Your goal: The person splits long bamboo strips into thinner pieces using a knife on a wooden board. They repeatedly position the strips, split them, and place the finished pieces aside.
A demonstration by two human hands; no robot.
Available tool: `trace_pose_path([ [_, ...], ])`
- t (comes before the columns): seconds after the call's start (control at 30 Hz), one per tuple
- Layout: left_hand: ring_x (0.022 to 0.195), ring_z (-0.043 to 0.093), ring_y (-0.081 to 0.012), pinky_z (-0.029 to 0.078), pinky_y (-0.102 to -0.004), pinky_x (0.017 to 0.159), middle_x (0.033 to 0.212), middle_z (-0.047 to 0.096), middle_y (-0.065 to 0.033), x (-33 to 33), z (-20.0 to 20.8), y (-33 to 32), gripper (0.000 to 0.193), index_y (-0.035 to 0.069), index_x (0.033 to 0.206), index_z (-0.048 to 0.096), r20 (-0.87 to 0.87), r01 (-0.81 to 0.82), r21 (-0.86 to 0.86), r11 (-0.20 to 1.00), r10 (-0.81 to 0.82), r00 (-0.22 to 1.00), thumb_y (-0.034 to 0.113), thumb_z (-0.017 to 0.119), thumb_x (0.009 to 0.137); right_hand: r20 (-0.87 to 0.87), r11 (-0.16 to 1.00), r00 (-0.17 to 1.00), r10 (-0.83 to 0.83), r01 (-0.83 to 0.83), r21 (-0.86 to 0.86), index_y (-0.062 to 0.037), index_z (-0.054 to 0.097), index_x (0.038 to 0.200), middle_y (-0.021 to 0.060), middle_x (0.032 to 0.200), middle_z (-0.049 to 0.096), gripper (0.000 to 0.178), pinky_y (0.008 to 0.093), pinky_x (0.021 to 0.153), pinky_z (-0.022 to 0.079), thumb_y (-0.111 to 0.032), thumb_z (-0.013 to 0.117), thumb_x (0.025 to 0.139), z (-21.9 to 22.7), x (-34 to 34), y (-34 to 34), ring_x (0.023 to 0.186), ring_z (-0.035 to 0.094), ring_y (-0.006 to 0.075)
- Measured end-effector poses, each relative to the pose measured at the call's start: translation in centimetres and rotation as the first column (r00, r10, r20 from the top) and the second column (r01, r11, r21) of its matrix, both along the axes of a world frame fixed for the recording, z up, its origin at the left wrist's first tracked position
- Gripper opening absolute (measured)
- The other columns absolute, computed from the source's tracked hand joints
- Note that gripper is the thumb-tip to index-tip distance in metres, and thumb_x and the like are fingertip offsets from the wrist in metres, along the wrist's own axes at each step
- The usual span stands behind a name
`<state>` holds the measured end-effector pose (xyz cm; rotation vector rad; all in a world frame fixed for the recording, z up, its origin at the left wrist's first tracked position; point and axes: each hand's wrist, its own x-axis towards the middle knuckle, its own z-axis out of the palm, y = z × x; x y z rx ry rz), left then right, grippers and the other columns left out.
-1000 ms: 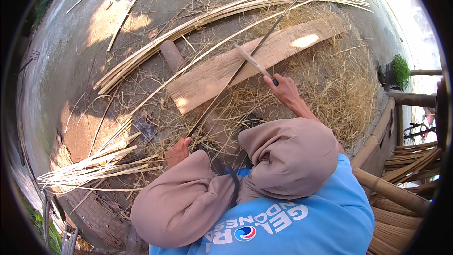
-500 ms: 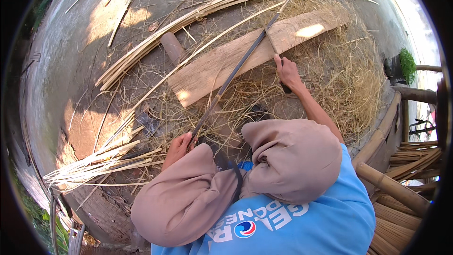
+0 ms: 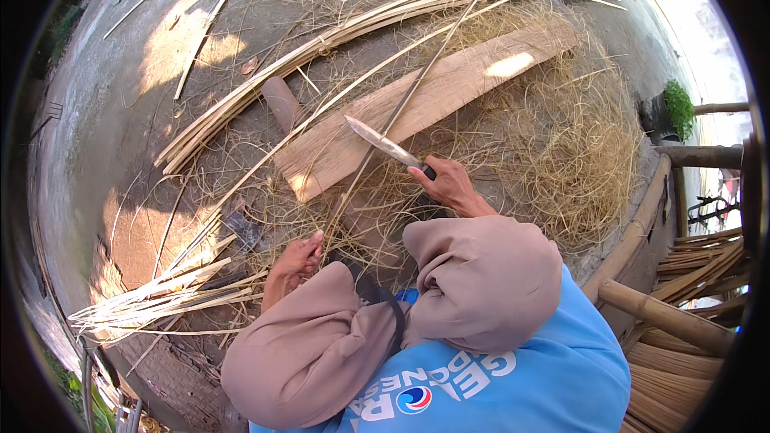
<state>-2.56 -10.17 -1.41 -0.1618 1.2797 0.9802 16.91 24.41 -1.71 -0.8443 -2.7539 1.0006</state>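
Knife [image 3: 383,142] lies across a long thin strip [image 3: 416,84], nearer the right hand [image 3: 451,186] than the left [image 3: 297,261]

With twelve o'clock at the top of the head view, the strip's long axis runs from the left hand toward one o'clock, past the knees and over the plank [image 3: 473,80] to the top edge. The left hand is curled and appears to grip the strip's lower end, though the knee [image 3: 301,345] and the fingers make the exact hold hard to see.

The right hand is closed around the knife's dark handle. The blade points toward ten o'clock, crossing the strip at a wide angle. That crossing sits at one o'clock from the left hand and at ten from the right, which is the nearer of the two. Whether the edge touches the strip, I cannot tell.

Just beyond the blade, the plank slants toward two o'clock, with a round block [image 3: 281,103] near its left end, at eleven from the knife. A tied bundle of pale strips [image 3: 385,12] curves past at twelve. Curly shavings [image 3: 569,144] heap up at three, and loose pale strips [image 3: 160,297] fan out at eight. Farther off, bamboo poles [image 3: 666,317] stand at four.
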Motion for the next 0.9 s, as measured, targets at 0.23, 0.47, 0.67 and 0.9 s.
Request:
trace_pose_path([
  [0.23,0.049,0.037,-0.0054,0.029,-0.0241,0.047,0.058,0.046,0.0072,2.1,-1.2,-7.4,0.046,0.010,0.079,0.060,-0.153,0.044,-0.076,0.996,-0.055,0.987,0.051,0.067,0.100,0.154,0.993,0.983,-0.101,0.109,-0.044,-0.0022,0.064,0.079,0.0166,0.062,0.063,0.065,0.0466,0.056,0.049,-0.064,0.058,0.098,1.1,0.3,5.9,0.057,0.064,0.0324],
  [0.47,0.052,0.044,-0.0093,0.034,-0.0271,0.051,0.060,0.053,0.0040,3.9,-1.7,-9.7,0.044,0.008,0.085,0.066,-0.275,-0.010,-0.033,0.999,0.000,0.961,0.049,0.066,0.100,0.039,0.993,0.999,-0.018,0.013,0.122,-0.0034,0.060,0.075,0.0177,0.061,0.062,0.063,0.0492,0.058,0.049,-0.062,0.061,0.097,-0.7,0.4,4.9,0.058,0.064,0.0363],
  [0.67,0.054,0.050,-0.0126,0.039,-0.0298,0.054,0.062,0.059,0.0013,4.0,-3.3,-11.6,0.043,0.007,0.090,0.071,-0.600,0.021,0.070,0.997,0.025,0.800,0.047,0.065,0.101,0.104,0.817,0.812,-0.574,0.576,0.007,-0.0024,0.060,0.077,0.0098,0.062,0.060,0.063,0.0426,0.058,0.053,-0.061,0.061,0.098,0.2,0.0,14.3,0.059,0.067,0.0256],
  [0.9,0.053,0.051,-0.0263,0.042,-0.0387,0.057,0.057,0.053,-0.0121,4.0,5.0,-2.6,0.042,0.012,0.090,0.074,-0.892,-0.018,-0.348,0.937,-0.325,0.316,0.048,0.057,0.104,-0.102,0.679,0.803,-0.588,0.421,-0.601,-0.0010,0.062,0.091,0.0046,0.067,0.060,0.052,0.0287,0.050,0.051,-0.052,0.062,0.101,0.9,0.9,13.4,0.053,0.061,0.0130],
])
